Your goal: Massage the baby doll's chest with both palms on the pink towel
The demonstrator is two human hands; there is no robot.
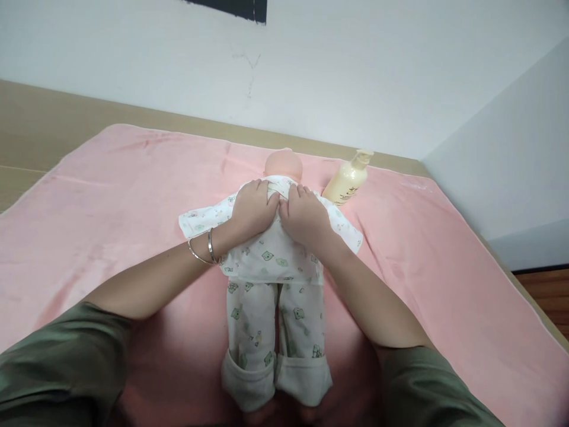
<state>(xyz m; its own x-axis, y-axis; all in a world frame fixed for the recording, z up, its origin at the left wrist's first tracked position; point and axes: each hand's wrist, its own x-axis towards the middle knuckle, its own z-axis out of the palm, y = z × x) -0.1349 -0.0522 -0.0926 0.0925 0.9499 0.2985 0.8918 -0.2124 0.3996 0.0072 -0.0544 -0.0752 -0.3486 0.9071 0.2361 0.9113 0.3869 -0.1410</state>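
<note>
I have a doll (278, 274) at the centre of the head view, laid out lengthwise on a pink cloth (146, 178), its bald head (283, 163) pointing toward the wall (338, 77) and its legs toward the wearer. The doll is dressed in a white printed top (291, 252), sleeves extended to both sides, and matching trousers (252, 320) with thick turned-up cuffs. The left hand (255, 206) and the right hand (306, 216) both rest on the upper part of the top, just below the head. On each hand the fingers are bent against the fabric, thumbs close together near the midline; I cannot tell whether they pinch the cloth or only press on it. Two silver bangles (210, 247) encircle the left wrist. A pale yellow pump bottle (347, 182) stands on the pink cloth, beside the doll's shoulder on the right-hand side. Dark green sleeves (66, 362) cover both upper arms. Beneath the pink cloth, a light wood-toned surface (31, 127) meets the wall, which bears faint marks and a dark panel (242, 9).
</note>
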